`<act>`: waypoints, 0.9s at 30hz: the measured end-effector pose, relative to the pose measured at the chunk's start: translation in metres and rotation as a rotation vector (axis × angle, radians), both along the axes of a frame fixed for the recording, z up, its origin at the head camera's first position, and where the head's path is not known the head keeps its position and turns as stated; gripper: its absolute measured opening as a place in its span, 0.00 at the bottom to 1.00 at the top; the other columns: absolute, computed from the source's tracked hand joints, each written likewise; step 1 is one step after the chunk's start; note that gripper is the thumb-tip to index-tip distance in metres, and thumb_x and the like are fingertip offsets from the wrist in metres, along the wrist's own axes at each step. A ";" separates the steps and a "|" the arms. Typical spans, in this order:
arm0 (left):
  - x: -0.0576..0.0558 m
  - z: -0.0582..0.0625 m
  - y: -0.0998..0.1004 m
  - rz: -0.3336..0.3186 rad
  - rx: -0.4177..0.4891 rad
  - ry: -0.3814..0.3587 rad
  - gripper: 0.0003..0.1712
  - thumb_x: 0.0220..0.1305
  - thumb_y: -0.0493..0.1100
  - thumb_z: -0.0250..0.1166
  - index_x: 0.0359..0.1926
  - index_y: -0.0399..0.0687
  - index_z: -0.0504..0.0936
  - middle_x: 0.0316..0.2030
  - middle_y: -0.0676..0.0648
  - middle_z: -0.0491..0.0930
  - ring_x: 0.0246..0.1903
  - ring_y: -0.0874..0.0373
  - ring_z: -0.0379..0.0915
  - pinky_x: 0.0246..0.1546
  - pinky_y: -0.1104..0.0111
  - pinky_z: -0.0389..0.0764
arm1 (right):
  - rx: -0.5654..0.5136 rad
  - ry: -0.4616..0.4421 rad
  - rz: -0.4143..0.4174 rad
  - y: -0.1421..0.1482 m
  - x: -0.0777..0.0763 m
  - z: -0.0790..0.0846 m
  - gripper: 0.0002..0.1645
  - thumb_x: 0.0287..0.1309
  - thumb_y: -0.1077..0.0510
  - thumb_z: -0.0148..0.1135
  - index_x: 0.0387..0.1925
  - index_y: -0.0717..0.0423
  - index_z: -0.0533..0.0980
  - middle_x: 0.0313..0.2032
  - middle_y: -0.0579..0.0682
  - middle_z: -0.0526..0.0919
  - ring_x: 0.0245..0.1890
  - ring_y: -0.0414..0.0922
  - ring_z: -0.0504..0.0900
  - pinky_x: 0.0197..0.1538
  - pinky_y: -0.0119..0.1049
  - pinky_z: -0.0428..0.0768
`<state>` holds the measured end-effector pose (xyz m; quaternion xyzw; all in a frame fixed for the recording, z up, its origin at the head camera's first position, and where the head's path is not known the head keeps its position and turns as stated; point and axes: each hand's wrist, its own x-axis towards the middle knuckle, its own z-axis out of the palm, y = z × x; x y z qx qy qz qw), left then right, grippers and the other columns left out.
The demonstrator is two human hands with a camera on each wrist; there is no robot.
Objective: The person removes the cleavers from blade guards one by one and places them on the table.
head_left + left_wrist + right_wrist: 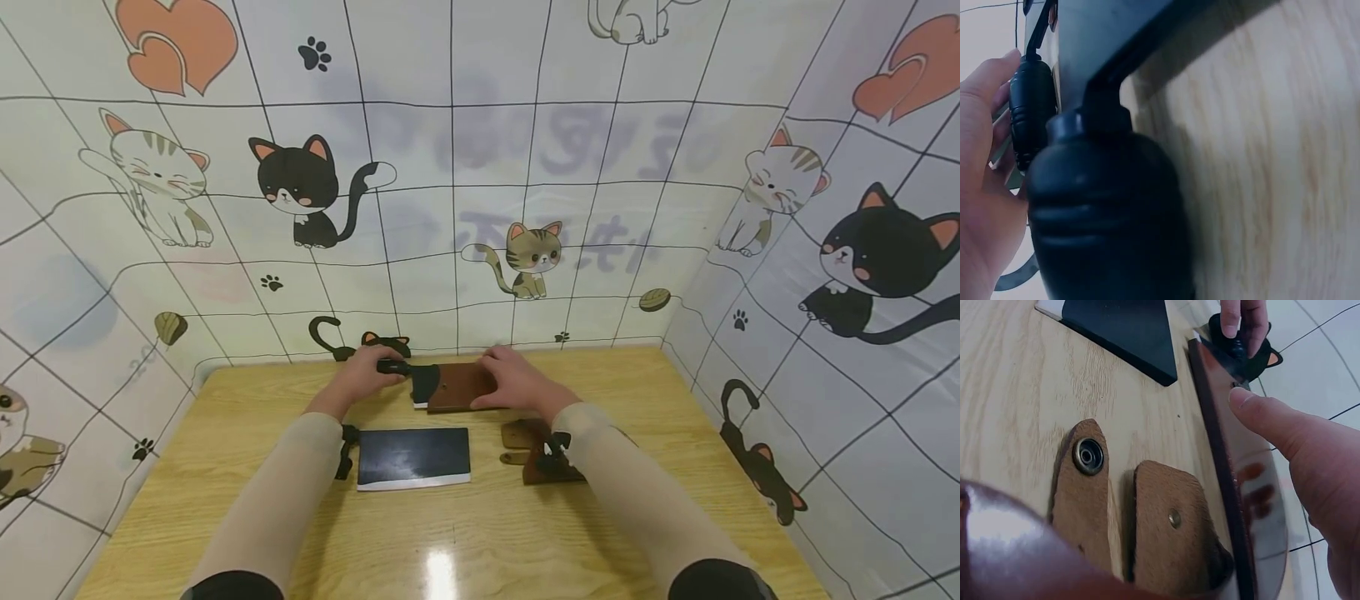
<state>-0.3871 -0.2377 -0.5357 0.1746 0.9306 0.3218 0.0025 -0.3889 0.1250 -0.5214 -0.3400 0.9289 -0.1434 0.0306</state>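
Observation:
At the back of the table lies a cleaver point(425, 385) with most of its blade inside a brown leather sheath point(459, 388). My left hand point(362, 375) grips its black handle point(1032, 106). My right hand point(517, 382) holds the sheath near its right end, thumb point(1266, 419) on the near side; the other fingers are largely hidden in the right wrist view. Nearer me, a second, bare cleaver point(414, 457) with a dark blade and pale edge lies flat, its ribbed handle point(1104, 206) pointing left, partly under my left sleeve.
Another brown leather sheath point(542, 468) lies under my right forearm, with a snap strap point(1088, 469) and a wider flap point(1169, 519) sticking out. The wooden table point(450, 542) meets a cat-patterned cloth wall point(420, 275) at the back and sides.

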 end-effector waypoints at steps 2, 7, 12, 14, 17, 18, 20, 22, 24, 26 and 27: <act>-0.001 -0.002 0.000 -0.005 0.033 -0.058 0.27 0.75 0.46 0.75 0.69 0.42 0.85 0.67 0.35 0.80 0.65 0.34 0.76 0.62 0.39 0.79 | 0.005 -0.008 -0.004 -0.004 -0.002 -0.004 0.59 0.61 0.27 0.78 0.80 0.57 0.71 0.76 0.58 0.71 0.79 0.59 0.66 0.79 0.56 0.66; -0.006 -0.009 -0.002 -0.001 0.063 -0.148 0.32 0.76 0.50 0.74 0.74 0.43 0.80 0.71 0.34 0.76 0.64 0.36 0.77 0.57 0.46 0.80 | 0.020 -0.003 0.021 -0.014 -0.006 -0.013 0.65 0.59 0.23 0.77 0.83 0.57 0.67 0.81 0.60 0.67 0.82 0.61 0.62 0.82 0.59 0.60; -0.011 -0.013 -0.004 -0.009 0.075 -0.164 0.34 0.76 0.52 0.74 0.75 0.43 0.79 0.72 0.32 0.75 0.65 0.35 0.76 0.57 0.47 0.79 | 0.009 -0.025 0.017 -0.022 -0.007 -0.022 0.69 0.57 0.21 0.76 0.86 0.55 0.63 0.84 0.61 0.62 0.84 0.61 0.58 0.82 0.62 0.59; -0.011 -0.014 -0.003 -0.014 0.087 -0.162 0.34 0.76 0.51 0.74 0.75 0.43 0.79 0.72 0.31 0.75 0.66 0.34 0.75 0.60 0.45 0.78 | -0.001 -0.039 0.008 -0.023 -0.007 -0.025 0.70 0.56 0.22 0.77 0.87 0.53 0.62 0.84 0.61 0.61 0.84 0.61 0.58 0.82 0.63 0.59; -0.012 -0.014 -0.001 -0.016 0.093 -0.152 0.32 0.77 0.48 0.74 0.75 0.42 0.79 0.73 0.31 0.74 0.69 0.33 0.73 0.65 0.42 0.76 | -0.001 -0.045 -0.005 -0.026 -0.006 -0.029 0.71 0.56 0.22 0.78 0.87 0.52 0.61 0.85 0.60 0.60 0.85 0.62 0.56 0.82 0.64 0.57; -0.012 -0.015 0.000 -0.015 0.095 -0.147 0.32 0.77 0.47 0.74 0.75 0.42 0.80 0.73 0.31 0.74 0.70 0.33 0.73 0.66 0.42 0.75 | 0.001 -0.045 -0.009 -0.027 -0.006 -0.030 0.71 0.56 0.22 0.78 0.87 0.51 0.60 0.85 0.60 0.60 0.85 0.62 0.56 0.82 0.64 0.57; -0.012 -0.015 0.002 -0.010 0.091 -0.137 0.31 0.77 0.46 0.74 0.74 0.41 0.80 0.73 0.31 0.74 0.70 0.32 0.72 0.67 0.41 0.75 | 0.004 -0.040 -0.015 -0.029 -0.005 -0.032 0.71 0.55 0.21 0.78 0.88 0.51 0.60 0.84 0.60 0.60 0.85 0.62 0.56 0.83 0.64 0.56; -0.013 -0.016 0.004 -0.003 0.081 -0.119 0.30 0.76 0.46 0.74 0.73 0.41 0.81 0.72 0.30 0.74 0.71 0.30 0.70 0.67 0.40 0.75 | 0.004 -0.038 -0.022 -0.031 -0.004 -0.033 0.71 0.55 0.21 0.78 0.88 0.49 0.60 0.84 0.59 0.60 0.85 0.61 0.56 0.83 0.64 0.54; -0.013 -0.016 0.006 0.012 0.060 -0.098 0.30 0.75 0.46 0.75 0.72 0.40 0.82 0.71 0.30 0.75 0.72 0.29 0.68 0.69 0.40 0.73 | 0.004 -0.031 -0.026 -0.033 -0.004 -0.034 0.71 0.55 0.21 0.77 0.88 0.48 0.59 0.84 0.59 0.60 0.85 0.61 0.56 0.83 0.63 0.54; -0.014 -0.016 0.008 0.032 0.033 -0.080 0.30 0.75 0.47 0.76 0.71 0.40 0.83 0.70 0.30 0.76 0.71 0.27 0.67 0.70 0.39 0.72 | 0.005 -0.022 -0.031 -0.035 -0.004 -0.035 0.71 0.55 0.20 0.77 0.88 0.48 0.59 0.84 0.58 0.61 0.84 0.60 0.57 0.83 0.63 0.53; -0.014 -0.016 0.009 0.039 0.020 -0.070 0.30 0.74 0.47 0.76 0.71 0.40 0.83 0.70 0.30 0.77 0.71 0.26 0.67 0.70 0.38 0.71 | 0.007 -0.019 -0.034 -0.036 -0.004 -0.036 0.71 0.55 0.20 0.77 0.88 0.48 0.59 0.84 0.57 0.61 0.84 0.60 0.56 0.84 0.62 0.53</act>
